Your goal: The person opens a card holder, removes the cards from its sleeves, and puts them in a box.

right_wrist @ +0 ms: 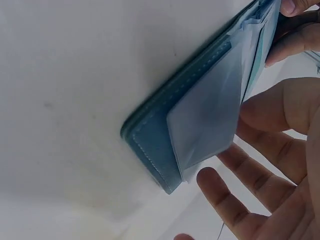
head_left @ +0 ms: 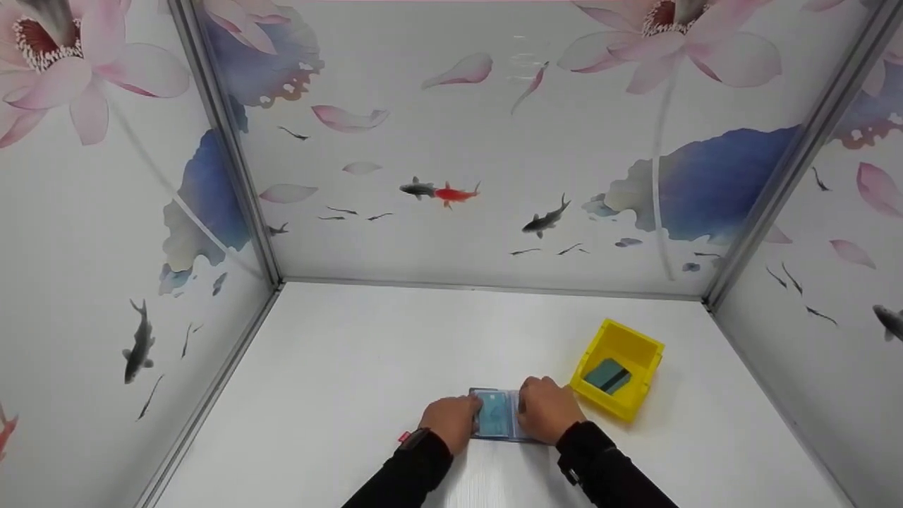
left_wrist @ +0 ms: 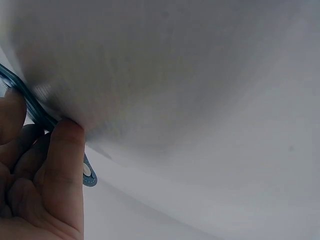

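Note:
A blue-green card holder [head_left: 494,415] lies spread open on the white table, a light blue card showing behind clear plastic on its left side. At its left edge, my left hand [head_left: 451,422] grips the cover between thumb and fingers. The left wrist view catches a strap with a pale snap [left_wrist: 87,171] sticking out past the fingers. My right hand [head_left: 549,410] is at the right half, thumb and finger pinching the clear plastic sleeves [right_wrist: 207,117]. These sleeves stand raised off the stitched inner cover [right_wrist: 155,137] in the right wrist view.
To the right of my right hand stands a yellow bin [head_left: 612,407] with green cards [head_left: 602,374] inside, one bearing a dark stripe. Printed panels [head_left: 395,233] wall in the white table [head_left: 338,353] at the back and on both sides.

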A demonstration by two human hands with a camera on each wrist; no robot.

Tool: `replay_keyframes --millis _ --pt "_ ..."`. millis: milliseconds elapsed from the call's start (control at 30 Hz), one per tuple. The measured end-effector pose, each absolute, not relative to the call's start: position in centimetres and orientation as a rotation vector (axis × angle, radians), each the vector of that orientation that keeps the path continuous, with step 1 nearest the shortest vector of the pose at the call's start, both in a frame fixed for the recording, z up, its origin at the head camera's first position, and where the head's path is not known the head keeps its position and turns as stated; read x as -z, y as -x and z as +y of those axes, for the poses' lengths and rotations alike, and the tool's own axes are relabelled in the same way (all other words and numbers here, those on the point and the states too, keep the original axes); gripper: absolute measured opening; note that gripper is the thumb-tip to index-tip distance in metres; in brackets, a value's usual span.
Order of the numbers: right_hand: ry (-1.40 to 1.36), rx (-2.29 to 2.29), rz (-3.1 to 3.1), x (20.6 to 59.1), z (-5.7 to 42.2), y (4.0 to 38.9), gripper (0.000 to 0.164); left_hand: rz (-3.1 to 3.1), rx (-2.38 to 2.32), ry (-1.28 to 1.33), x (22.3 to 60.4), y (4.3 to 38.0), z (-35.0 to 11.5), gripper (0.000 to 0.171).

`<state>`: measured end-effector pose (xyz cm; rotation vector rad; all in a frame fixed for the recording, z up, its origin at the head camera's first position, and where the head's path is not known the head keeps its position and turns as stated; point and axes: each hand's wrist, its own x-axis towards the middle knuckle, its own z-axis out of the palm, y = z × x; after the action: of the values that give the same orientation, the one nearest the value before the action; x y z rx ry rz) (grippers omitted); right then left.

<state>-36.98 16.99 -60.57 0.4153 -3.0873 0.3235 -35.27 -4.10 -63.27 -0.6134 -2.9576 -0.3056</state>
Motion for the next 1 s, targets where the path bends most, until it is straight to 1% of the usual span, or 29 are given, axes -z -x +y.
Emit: replay_keyframes --millis 100,167,267,300,367,433,533,700,900,1000 --pt "-0.513 -0.426 -3.072 60.8 17.3 37.1 0.012 -2.95 0.308 0.626 63.2 35.3 -4.2 0.028" --pt "-0.592 -0.511 -3.07 60.8 17.5 37.1 0.025 -2.95 0.299 0.635 63.2 35.3 -4.2 0.028" --pt "-0.69 -0.64 -3.076 60.9 17.7 37.0 0.054 -2.951 0.281 0.647 63.2 35.3 -4.3 0.029" --pt "-0.722 -0.68 -3.082 60.9 17.7 37.0 0.061 -2.952 0.281 0.648 63.3 35.4 -4.2 0.03" --pt "-0.768 -0.745 -3.104 60.8 17.8 37.0 0.069 -2.953 0.279 0.646 63.3 35.4 -4.2 0.031" --pt "-0.804 -0.806 -3.122 60.7 17.9 37.1 0.074 -2.959 0.287 0.639 63.3 35.4 -4.2 0.03" --pt "-0.85 -0.853 -3.135 60.5 18.2 37.2 0.079 -2.967 0.289 0.628 63.2 35.3 -4.1 0.029" --pt "-0.882 -0.906 -3.137 60.2 18.5 37.3 0.08 -2.963 0.276 0.627 63.1 35.3 -4.0 0.029" --pt "-0.862 -0.987 -3.143 60.2 18.5 37.5 0.083 -2.959 0.286 0.637 63.2 35.3 -4.1 0.033" --pt "-0.863 -0.997 -3.133 60.2 18.4 37.6 0.083 -2.96 0.286 0.641 63.6 35.4 -4.3 0.039"
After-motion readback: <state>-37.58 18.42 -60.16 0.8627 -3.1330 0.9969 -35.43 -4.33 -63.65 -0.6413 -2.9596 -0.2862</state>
